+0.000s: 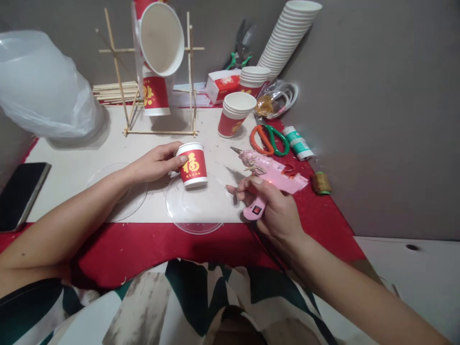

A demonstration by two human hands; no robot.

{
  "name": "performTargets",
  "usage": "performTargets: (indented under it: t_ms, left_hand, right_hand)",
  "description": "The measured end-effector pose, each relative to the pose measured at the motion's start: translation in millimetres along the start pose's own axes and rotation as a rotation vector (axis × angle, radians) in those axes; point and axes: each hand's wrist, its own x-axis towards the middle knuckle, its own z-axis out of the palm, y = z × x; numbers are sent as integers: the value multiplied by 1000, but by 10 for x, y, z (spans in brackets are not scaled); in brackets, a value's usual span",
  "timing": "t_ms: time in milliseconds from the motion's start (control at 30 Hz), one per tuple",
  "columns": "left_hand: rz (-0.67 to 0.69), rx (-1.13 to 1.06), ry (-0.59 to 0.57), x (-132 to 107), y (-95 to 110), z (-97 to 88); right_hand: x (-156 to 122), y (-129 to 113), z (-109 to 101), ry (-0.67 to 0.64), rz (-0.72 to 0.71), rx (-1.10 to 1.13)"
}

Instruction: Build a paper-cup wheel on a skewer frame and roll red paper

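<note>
My left hand (165, 162) is closed round the side of a red and white paper cup (196, 168) marked with a yellow character. This cup is slightly tilted, over a clear plastic disc (215, 206); whether it touches the disc I cannot tell. In my right hand (275, 203) is a pink hot glue gun (275, 175), gripped by its handle. Its nozzle points up and left, apart from the cup, and strings of dried glue cling to its front. A second clear disc (138, 203) lies partly under my left forearm.
Behind stands a wooden stick frame (161, 133) with paper cups (156, 96) inside. Stacked cups (237, 108), scissors (275, 139), a thread spool (321, 183) and a white-green roll (298, 143) line the right. On the left are a plastic bag (46, 86) and a phone (23, 194).
</note>
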Motion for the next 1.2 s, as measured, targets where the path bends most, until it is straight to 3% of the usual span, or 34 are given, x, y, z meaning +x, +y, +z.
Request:
performTargets:
  t_ms: [600,900,1200]
  left_hand:
    - [-7,6,41,35,85,-77]
    - [-28,7,106,10,34,-21]
    - [-61,29,145,-8,53,11]
  right_hand:
    - [15,-194,85,96,117,-10]
    - [-69,-322,-23,15,25,-175]
    - [-26,-201,-70,-14,-7,-187]
